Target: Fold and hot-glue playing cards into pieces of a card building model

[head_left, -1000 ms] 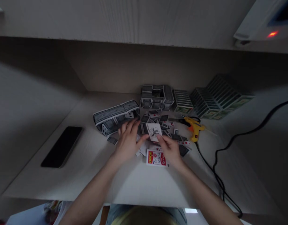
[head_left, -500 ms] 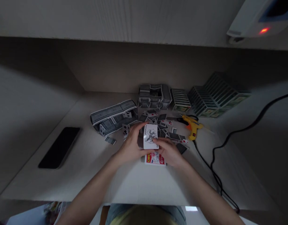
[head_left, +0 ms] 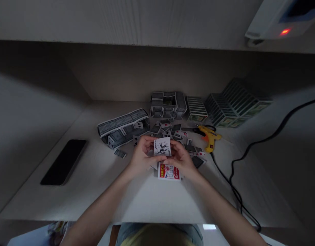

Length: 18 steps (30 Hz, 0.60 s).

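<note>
Between both hands I hold a white joker playing card (head_left: 162, 146), its printed face toward me. My left hand (head_left: 144, 155) grips its left side, thumb along the near edge. At the right side, my right hand (head_left: 181, 157) pinches it with the thumb low and fingers behind. Whether more cards lie behind it is hidden. Just below the hands a red and white card box (head_left: 169, 172) rests on the desk. Beyond them, cut card pieces (head_left: 176, 128) are scattered. A long hollow structure made of cards (head_left: 124, 126) stands to the left.
A phone (head_left: 64, 162) lies at left. A yellow glue gun (head_left: 210, 137) sits at right, its black cable (head_left: 233, 184) running down the desk. Behind stand a grey card-built model (head_left: 168, 104) and striped stepped blocks (head_left: 224, 109). A shelf (head_left: 147, 24) overhangs the back.
The joker card has tilted and dropped slightly toward me. My right hand has moved from the card's face to its right edge, and both thumbs now meet at the near edge.
</note>
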Each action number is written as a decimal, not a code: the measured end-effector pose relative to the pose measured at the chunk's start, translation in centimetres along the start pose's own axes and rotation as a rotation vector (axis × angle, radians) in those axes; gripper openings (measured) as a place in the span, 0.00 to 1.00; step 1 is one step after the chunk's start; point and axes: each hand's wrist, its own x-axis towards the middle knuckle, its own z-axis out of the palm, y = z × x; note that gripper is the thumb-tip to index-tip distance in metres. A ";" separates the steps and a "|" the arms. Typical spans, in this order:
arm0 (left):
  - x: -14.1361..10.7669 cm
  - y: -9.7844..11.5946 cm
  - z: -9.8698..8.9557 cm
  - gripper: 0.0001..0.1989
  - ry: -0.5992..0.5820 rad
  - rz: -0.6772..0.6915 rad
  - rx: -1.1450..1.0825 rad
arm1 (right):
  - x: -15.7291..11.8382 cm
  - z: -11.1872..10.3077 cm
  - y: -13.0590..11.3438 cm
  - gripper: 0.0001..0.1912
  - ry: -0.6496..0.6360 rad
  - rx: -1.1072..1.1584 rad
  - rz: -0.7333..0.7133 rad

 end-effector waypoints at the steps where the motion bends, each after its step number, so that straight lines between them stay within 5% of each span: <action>1: 0.0 0.1 0.1 0.26 0.012 -0.030 0.010 | 0.1 -0.1 0.0 0.29 0.009 -0.011 0.000; 9: -0.1 -0.1 0.1 0.22 0.038 -0.077 0.169 | 0.2 -0.6 -0.4 0.31 0.076 -0.095 -0.020; 18: 0.1 -0.1 0.4 0.24 0.038 -0.101 0.145 | 0.0 -0.1 -1.0 0.17 0.180 -0.163 0.057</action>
